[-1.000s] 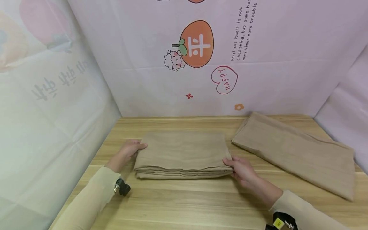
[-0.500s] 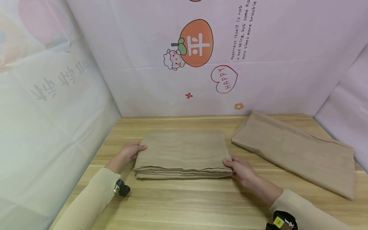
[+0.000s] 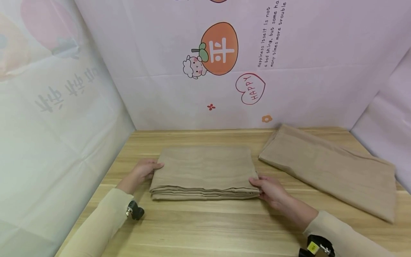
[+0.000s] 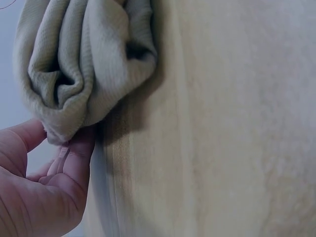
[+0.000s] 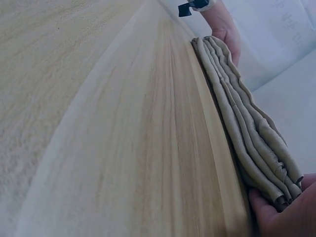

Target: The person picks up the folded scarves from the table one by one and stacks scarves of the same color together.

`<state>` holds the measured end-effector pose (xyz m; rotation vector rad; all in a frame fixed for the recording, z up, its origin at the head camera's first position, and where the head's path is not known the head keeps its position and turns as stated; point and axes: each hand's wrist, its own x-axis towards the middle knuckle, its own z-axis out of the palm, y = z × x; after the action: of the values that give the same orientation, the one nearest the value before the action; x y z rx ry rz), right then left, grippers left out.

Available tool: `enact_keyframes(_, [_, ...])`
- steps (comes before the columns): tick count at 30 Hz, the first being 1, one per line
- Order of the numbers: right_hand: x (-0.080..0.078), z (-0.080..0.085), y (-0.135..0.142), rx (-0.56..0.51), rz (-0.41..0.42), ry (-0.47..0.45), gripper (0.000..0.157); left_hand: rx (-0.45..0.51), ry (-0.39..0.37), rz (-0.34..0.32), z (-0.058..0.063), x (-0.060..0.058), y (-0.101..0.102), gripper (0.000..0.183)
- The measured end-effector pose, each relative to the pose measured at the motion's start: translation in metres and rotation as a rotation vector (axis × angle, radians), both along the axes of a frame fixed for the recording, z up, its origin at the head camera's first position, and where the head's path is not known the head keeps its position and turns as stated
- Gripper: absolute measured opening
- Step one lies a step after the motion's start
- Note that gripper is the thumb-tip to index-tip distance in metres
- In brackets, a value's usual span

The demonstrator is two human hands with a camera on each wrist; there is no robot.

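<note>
A tan cloth [image 3: 205, 167], folded into a thick flat rectangle, lies on the wooden table in the middle of the head view. Its stacked layers [image 5: 242, 113] show along the front edge. At its left side my left hand [image 3: 145, 169] pinches the edge, thumb on top. The left wrist view shows the thumb and fingers [image 4: 74, 163] of that hand closing on the bulky folded end [image 4: 84, 64]. My right hand [image 3: 271, 191] grips the front right corner, thumb on the upper face and fingers underneath.
Another tan folded cloth [image 3: 334, 171], longer and flatter, lies slanted at the right of the wooden table [image 3: 205, 232]. White printed sheets [image 3: 154, 64] stand behind and at both sides. Each sleeve carries a small dark wrist camera [image 3: 135, 210].
</note>
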<state>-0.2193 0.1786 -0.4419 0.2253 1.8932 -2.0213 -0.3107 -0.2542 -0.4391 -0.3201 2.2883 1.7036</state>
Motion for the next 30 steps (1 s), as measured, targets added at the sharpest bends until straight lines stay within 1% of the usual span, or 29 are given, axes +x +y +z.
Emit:
enact_keyframes(4, [0.0,0.0,0.003,0.005,0.022,0.011,0.05,0.048,-0.002,0.001,-0.001,0.0,-0.003,0.039])
enact_keyframes(8, [0.0,0.001,0.007,0.022,0.051,0.013,0.05,0.071,0.0,-0.002,0.0,0.001,-0.007,0.043])
enact_keyframes(13, [-0.001,0.003,0.013,0.035,0.091,0.021,0.064,0.065,0.01,0.005,0.002,0.002,-0.011,0.044])
enact_keyframes(16, [-0.001,0.004,0.015,0.032,0.083,0.013,0.066,0.039,0.019,0.001,0.005,0.001,-0.011,0.042])
enact_keyframes(20, [-0.002,0.006,0.021,0.01,0.073,0.017,0.065,0.043,0.045,-0.004,0.012,0.001,-0.011,0.041])
enact_keyframes(24, [-0.003,0.006,0.027,-0.017,0.083,0.03,0.059,0.087,0.05,0.005,0.021,-0.002,-0.016,0.04])
enact_keyframes(26, [-0.004,0.006,0.031,-0.03,0.102,0.038,0.056,0.09,0.056,0.004,0.025,-0.004,-0.018,0.041])
enact_keyframes(28, [-0.004,0.007,0.035,-0.038,0.122,0.043,0.055,0.097,0.075,-0.006,0.03,-0.007,-0.02,0.041])
enact_keyframes(30, [-0.004,0.009,0.039,-0.051,0.121,0.038,0.055,0.073,0.104,-0.018,0.035,-0.009,-0.02,0.042])
